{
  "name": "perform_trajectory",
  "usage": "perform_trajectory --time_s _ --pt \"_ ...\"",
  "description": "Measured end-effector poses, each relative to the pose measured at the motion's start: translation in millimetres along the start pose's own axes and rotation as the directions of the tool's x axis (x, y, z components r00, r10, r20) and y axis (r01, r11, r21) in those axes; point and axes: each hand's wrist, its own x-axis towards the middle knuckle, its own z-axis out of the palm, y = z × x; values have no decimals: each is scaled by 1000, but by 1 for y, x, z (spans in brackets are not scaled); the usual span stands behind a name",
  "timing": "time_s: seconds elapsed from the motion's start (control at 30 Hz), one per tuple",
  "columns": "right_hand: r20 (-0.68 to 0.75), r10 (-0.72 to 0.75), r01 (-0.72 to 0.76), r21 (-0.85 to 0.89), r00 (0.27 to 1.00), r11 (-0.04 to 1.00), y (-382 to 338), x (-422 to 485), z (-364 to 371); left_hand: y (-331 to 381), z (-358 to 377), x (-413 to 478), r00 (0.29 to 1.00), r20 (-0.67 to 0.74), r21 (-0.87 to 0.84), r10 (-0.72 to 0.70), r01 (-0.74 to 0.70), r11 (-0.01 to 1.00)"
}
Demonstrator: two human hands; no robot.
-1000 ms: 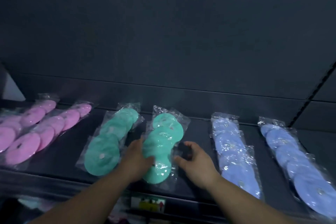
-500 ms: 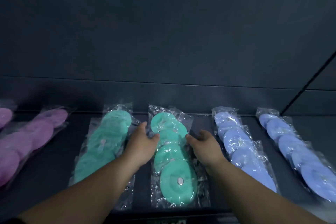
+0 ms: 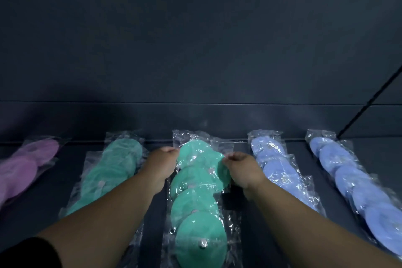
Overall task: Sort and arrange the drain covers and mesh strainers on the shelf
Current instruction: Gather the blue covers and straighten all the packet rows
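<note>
Five rows of bagged round covers run front to back on the dark shelf (image 3: 71, 159), each apart from the next: a purple row (image 3: 28, 163), a left green row (image 3: 113, 172), a middle green row (image 3: 200, 180), and two blue rows (image 3: 276, 167) at the right. The left hand (image 3: 162, 159) curls its fingers on the middle green row's wrapper at its left edge. The right hand (image 3: 241, 169) pinches the right edge.

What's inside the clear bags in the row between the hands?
Round green drain covers, overlapping front to back; the left hand and right hand pinch the rearmost bag. Cover undersides are hidden.
</note>
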Motion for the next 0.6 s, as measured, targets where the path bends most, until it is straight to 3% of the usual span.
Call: perform_trajectory --time_s 0.17,0.43,0.53,0.6 --pt "21 -62 64 -151 998 986 -11 10 -26 14 14 10 997 49 -70 -55 59 996" --pt "120 -17 14 21 993 1000 -10 17 -13 12 32 22 995 86 -121 -48 59 991" --pt "131 -86 108 -171 988 979 -5 19 -11 14 37 16 996 91 -20 22 -20 1000" --pt "63 -147 160 -311 987 937 -5 18 -13 20 35 3 996 39 101 86 -90 991"
